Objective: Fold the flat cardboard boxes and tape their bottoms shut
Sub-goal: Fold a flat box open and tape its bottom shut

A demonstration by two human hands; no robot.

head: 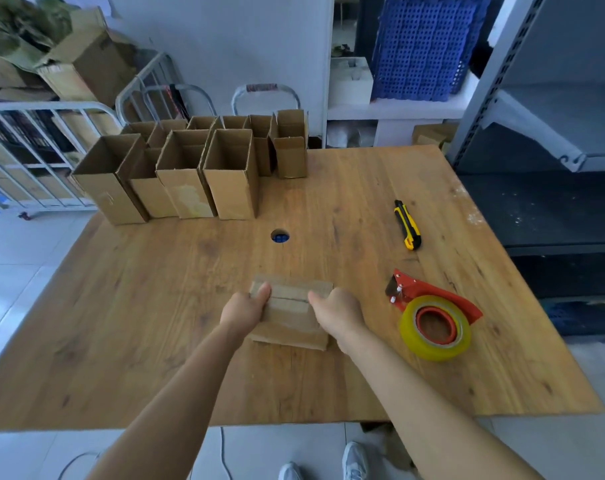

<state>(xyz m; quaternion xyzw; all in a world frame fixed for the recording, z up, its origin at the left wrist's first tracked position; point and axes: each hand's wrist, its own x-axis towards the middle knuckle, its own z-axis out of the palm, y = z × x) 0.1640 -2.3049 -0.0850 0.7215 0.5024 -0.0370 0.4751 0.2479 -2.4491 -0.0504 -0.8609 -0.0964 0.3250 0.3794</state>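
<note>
Low in the centre, the left hand (pixel 245 310) and right hand (pixel 335 313) clasp opposite sides of the cardboard box (pixel 290 311), which sits on the desk (pixel 148 306) with its taped seam up. It is probably light, stiff at the creases but crushable, so hold the side walls. The tape dispenser (pixel 432 320) lies near on the right, with the knife (pixel 407 225) beyond. The most room is probably left and ahead, short of the finished boxes (pixel 176 174) at the upper-left far edge.

This is looking like a small packing storeroom, where open cardboard boxes (pixel 187 174) are standing in rows on a wooden worktable (pixel 138 323), a tape dispenser (pixel 432 320) and utility knife (pixel 407 225) are lying on it, and grey metal shelving (pixel 543 98) and stacked cartons (pixel 86 64) are lining the walls.
</note>
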